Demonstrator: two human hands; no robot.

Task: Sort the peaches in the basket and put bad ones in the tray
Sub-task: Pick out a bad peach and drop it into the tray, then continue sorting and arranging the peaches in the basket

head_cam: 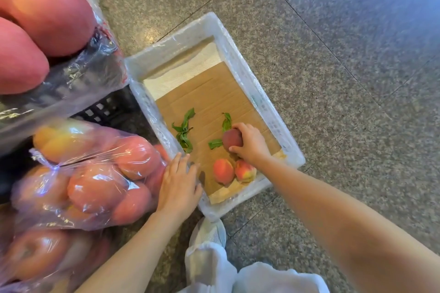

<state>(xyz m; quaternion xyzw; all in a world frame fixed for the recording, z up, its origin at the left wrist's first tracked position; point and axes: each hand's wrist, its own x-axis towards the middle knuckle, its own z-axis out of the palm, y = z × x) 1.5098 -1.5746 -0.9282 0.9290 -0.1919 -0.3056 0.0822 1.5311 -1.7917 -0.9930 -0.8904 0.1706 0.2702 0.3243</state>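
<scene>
Site: speckled stone floor (333, 78). A white tray (240, 59) stands on it, its long axis running from upper left to lower right in the view, with the near short end by the person's white shoe (209, 231). The tray is lined with brown cardboard (214, 97), and a white sheet (183, 74) shows at the far end.

Right hand (252, 145): inside the tray, fingers and thumb curled round a dark red peach (232, 138), which is low over or on the cardboard; contact cannot be told. The fruit is near round with no clear long axis, and its stem end is not visible.

Two lighter peaches (223, 171) lie side by side, touching, at the tray's near end, just beside the gripping hand. Loose green leaves (184, 129) lie on the cardboard left of the dark peach.

Left hand (178, 181): palm down, fingers straight and slightly spread, fingertips at the tray's left rim. It holds nothing.

Left of it, a clear plastic bag of peaches (90, 173) sits against a black basket (104, 107).
</scene>
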